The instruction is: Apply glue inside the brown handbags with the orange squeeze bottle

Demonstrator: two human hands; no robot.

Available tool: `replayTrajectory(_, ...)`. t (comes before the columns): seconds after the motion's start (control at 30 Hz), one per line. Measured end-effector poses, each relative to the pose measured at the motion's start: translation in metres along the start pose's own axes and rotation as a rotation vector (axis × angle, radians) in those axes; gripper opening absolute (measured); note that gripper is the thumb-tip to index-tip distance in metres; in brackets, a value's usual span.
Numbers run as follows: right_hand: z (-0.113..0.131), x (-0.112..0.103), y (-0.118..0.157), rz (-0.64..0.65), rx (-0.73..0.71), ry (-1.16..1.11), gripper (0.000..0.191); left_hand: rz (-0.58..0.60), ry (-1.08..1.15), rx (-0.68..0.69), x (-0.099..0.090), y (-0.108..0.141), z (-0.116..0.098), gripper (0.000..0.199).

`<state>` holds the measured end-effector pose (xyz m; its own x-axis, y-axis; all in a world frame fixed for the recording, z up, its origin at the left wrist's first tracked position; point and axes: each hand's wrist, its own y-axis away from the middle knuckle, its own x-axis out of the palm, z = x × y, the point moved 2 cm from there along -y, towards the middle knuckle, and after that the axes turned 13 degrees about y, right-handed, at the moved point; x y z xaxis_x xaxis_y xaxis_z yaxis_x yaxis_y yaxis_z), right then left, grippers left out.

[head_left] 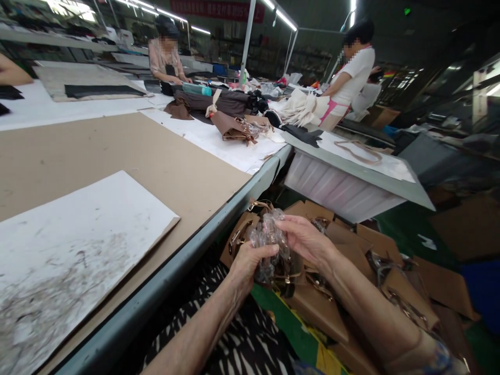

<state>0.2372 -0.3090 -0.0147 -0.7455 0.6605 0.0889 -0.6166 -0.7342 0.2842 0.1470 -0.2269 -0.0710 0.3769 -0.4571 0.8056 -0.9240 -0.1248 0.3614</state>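
Note:
Clear crinkled plastic wrap (269, 232) is bunched between my two hands, above my lap and beside the table edge. My left hand (246, 263) grips it from below, thumb laid across the front. From the right, my right hand (304, 237) pinches its upper part between thumb and fingers. Metal-looking pieces show faintly through the wrap, but their shape cannot be made out. Just behind it is a brown handbag (238, 237) with gold-coloured fittings; whether the wrap is attached to it is hidden.
More brown handbags (316, 307) are piled at my right on the green floor. The long table (156, 151) at left bears a stained white board (89, 245). Across it lies another brown bag (230, 125). Co-workers (167, 57) stand at the far tables.

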Motion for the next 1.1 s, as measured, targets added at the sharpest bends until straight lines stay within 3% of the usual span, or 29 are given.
replayTrajectory(0.1, -0.006, -0.007, 0.001, -0.086, -0.019, 0.102, 0.028, 0.043, -0.025, 0.044, -0.008, 0.0, -0.008, 0.031)
replayTrajectory(0.2, -0.012, -0.022, 0.003, -0.163, -0.049, 0.166, 0.03, -0.01, -0.146, 0.08, -0.022, -0.001, -0.016, 0.026)
replayTrajectory(0.27, -0.017, -0.039, 0.003, -0.208, -0.053, 0.19, 0.027, -0.01, -0.207, 0.096, -0.03, -0.002, -0.021, 0.03)
replayTrajectory(0.37, -0.03, -0.074, -0.003, -0.291, -0.004, 0.243, 0.02, 0.108, -0.176, 0.127, -0.035, -0.001, -0.026, 0.03)
replayTrajectory(0.53, -0.062, -0.125, -0.03, -0.477, 0.107, 0.397, 0.014, 0.184, -0.128, 0.097, -0.033, 0.009, -0.025, 0.029)
replayTrajectory(0.77, -0.083, -0.157, -0.074, -0.659, 0.177, 0.699, 0.02, 0.134, -0.208, 0.042, -0.018, 0.026, -0.021, 0.032)
replayTrajectory(0.87, -0.073, -0.19, -0.066, -0.782, 0.193, 0.847, 0.019, 0.124, -0.26, -0.01, -0.018, 0.046, -0.026, 0.031)
replayTrajectory(1.0, -0.055, -0.243, -0.033, -0.916, 0.229, 1.025, 0.018, 0.158, -0.238, -0.075, -0.02, 0.066, -0.026, 0.027)
replayTrajectory(1.1, -0.055, -0.259, -0.017, -0.922, 0.22, 1.117, 0.016, 0.201, -0.139, -0.115, -0.022, 0.064, -0.021, 0.026)
